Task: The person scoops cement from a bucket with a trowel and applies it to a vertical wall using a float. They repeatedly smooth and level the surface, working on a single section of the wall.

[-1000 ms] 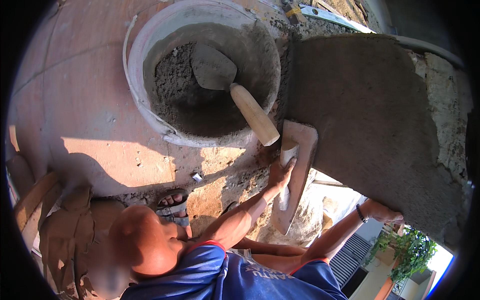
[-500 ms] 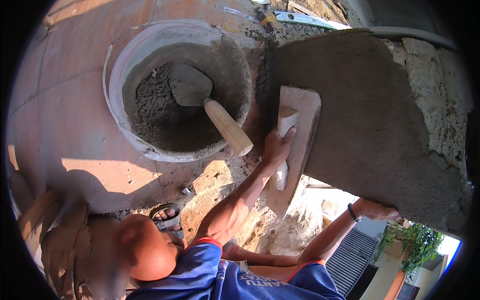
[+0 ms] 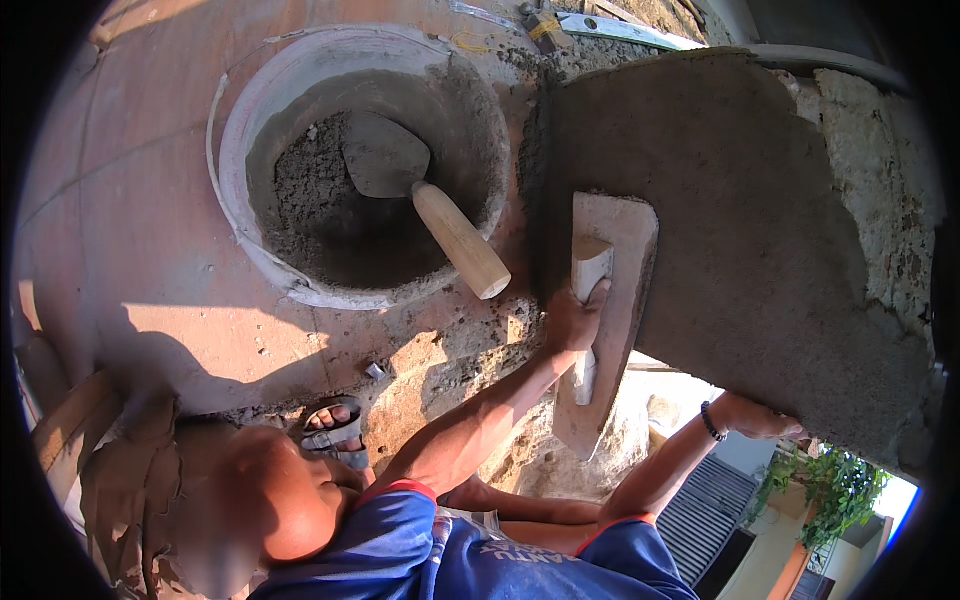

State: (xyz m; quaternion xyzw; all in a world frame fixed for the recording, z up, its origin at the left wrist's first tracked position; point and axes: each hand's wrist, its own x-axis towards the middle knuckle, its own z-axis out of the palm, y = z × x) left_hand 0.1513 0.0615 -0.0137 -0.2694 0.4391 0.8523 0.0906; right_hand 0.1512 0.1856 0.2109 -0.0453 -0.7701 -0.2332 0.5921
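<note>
My left hand [image 3: 576, 318] is closed around the pale handle of a long plastering float [image 3: 622, 262]. The float's blade lies along the left lower part of a wet grey mortar surface [image 3: 745, 210] and overhangs its lower edge. My right hand [image 3: 755, 417], with a dark beaded bracelet at its wrist, is at the lower right edge of this surface; its fingertips are hidden there. A white bucket [image 3: 243, 160] with mortar inside stands to the left. Across its rim lies a trowel [image 3: 462, 240], wooden handle toward me, blade over the mortar.
Reddish floor tiles [image 3: 140, 220] surround the bucket. A rough, unplastered patch [image 3: 875, 190] borders the mortar at the right. Beyond the far edge lies a level-like metal bar [image 3: 620, 32]. A sandalled foot [image 3: 335, 425] is at lower left, with a leafy plant [image 3: 835, 490] at lower right.
My left hand has drawn the float a little nearer to me along the mortar surface. My right hand has stayed at the edge. The trowel remains across the bucket.
</note>
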